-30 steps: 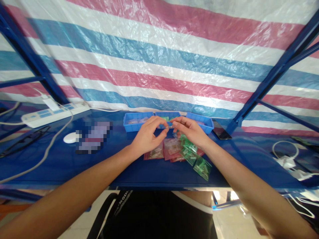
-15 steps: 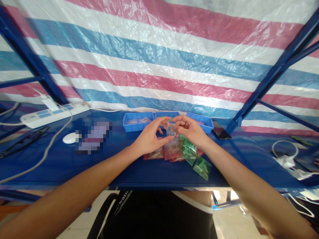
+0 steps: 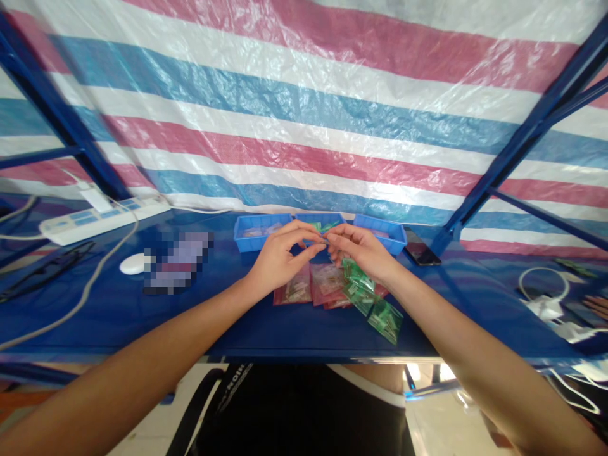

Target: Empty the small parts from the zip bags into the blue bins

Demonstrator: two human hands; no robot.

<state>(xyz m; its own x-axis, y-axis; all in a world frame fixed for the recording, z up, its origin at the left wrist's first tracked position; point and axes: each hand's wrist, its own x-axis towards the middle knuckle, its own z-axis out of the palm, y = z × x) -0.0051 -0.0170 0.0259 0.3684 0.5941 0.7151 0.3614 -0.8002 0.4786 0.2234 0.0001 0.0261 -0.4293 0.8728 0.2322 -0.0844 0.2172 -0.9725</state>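
Note:
My left hand (image 3: 284, 254) and my right hand (image 3: 360, 248) meet over the front of the blue trays, thumbs and fingertips pinched close together. Between them is a small clear plastic bag (image 3: 332, 256), mostly hidden by my fingers, so its contents do not show. Beneath my hands lie red-edged bags (image 3: 297, 288) of small parts. Several green zip bags (image 3: 361, 286) overlap them below my right hand, and one green bag (image 3: 386, 321) rests nearest the table's front edge.
Three blue trays stand in a row: left (image 3: 256, 243), middle (image 3: 304, 218) with green bags inside, right (image 3: 395, 244). A phone (image 3: 420, 247) lies beside them. Leftward are a white mouse (image 3: 133, 264) and power strip (image 3: 102, 221). Another person's hand (image 3: 597, 306) shows at far right.
My fingertips have closed in on the clear bag, which showed openly between my hands before and is now largely covered. Another person's hand has appeared at the right edge.

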